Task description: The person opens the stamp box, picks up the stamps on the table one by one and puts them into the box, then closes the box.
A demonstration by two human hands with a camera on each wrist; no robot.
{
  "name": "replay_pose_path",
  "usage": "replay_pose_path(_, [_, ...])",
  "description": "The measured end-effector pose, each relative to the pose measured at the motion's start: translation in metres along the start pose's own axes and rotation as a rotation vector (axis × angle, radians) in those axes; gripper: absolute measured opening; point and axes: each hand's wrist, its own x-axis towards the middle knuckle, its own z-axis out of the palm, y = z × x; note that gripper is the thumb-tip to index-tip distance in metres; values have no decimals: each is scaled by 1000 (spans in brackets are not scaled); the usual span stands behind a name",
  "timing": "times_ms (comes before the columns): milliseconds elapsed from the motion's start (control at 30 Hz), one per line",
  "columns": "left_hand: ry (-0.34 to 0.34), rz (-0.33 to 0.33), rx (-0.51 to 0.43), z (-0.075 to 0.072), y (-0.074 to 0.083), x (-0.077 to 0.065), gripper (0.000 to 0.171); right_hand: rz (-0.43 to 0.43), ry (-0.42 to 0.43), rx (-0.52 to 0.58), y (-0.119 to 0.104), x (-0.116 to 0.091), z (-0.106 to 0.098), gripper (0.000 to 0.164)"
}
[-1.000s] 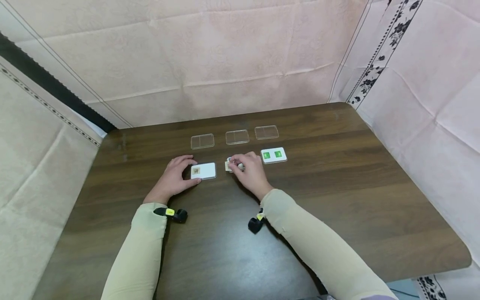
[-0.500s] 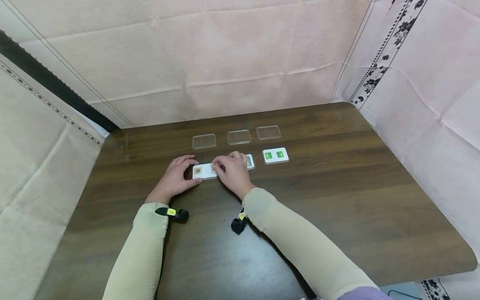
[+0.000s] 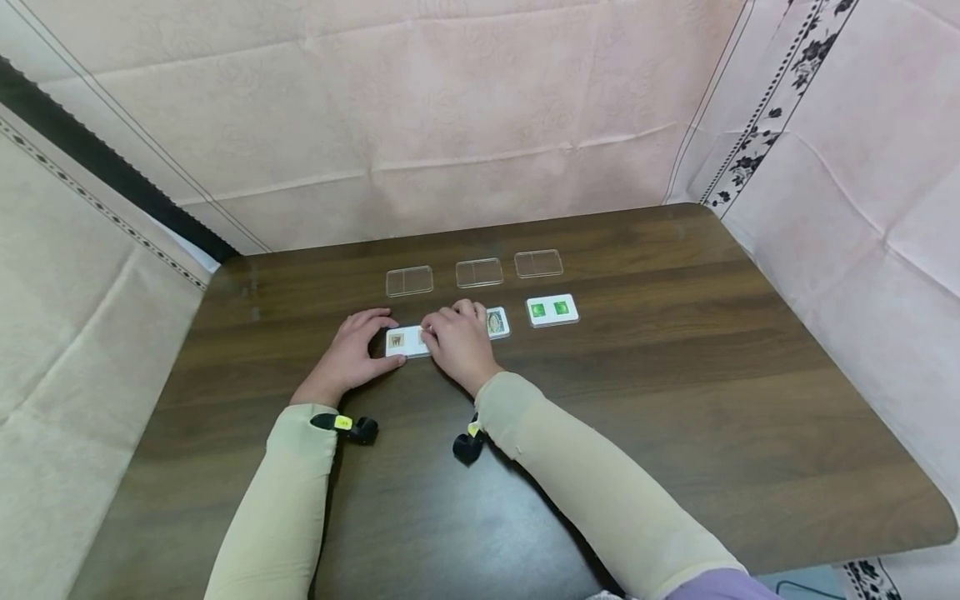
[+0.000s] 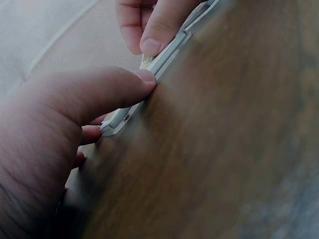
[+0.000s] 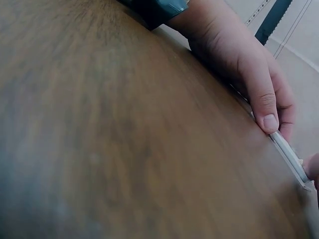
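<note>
My left hand (image 3: 351,354) grips a flat white case (image 3: 409,350) by its edges, thumb on the near side. A small brown picture stamp (image 3: 396,341) lies on the case's left half. My right hand (image 3: 461,343) reaches over the right half, its fingertips pinching another small stamp (image 4: 148,61), mostly hidden. In the right wrist view a fingertip (image 5: 312,167) of this hand touches the case's top. Just right of the hand, a second white case (image 3: 497,323) shows one stamp; its left part is covered.
A third white case (image 3: 552,310) with two green stamps lies to the right. Behind stand three clear lids in a row: left (image 3: 409,282), middle (image 3: 479,272) and right (image 3: 538,263). The wooden table (image 3: 675,400) meets a cloth backdrop (image 3: 465,108).
My right hand has moved left from the middle case to the left case, carrying the stamp, and lowered it onto the right half. My left hand has kept its grip.
</note>
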Motion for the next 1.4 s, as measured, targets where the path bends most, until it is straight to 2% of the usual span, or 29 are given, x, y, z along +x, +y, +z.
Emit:
replay_pose_path(300, [2, 2, 0, 0, 0, 1, 61, 21, -11, -35, 0, 0, 0, 24])
replay_pose_path(867, [-5, -3, -6, -1, 0, 0, 62, 35, 10, 56, 0, 2, -5, 25])
replay_pose_path(1033, [6, 0, -1, -3, -3, -1, 63, 34, -30, 64, 4, 21, -14, 30])
replay_pose_path(1233, [4, -5, 16, -4, -5, -3, 63, 27, -146, 53, 14, 57, -32, 38])
replay_pose_path(1400, [-1, 4, 5, -1, -1, -1, 63, 32, -250, 9, 31, 81, -36, 50])
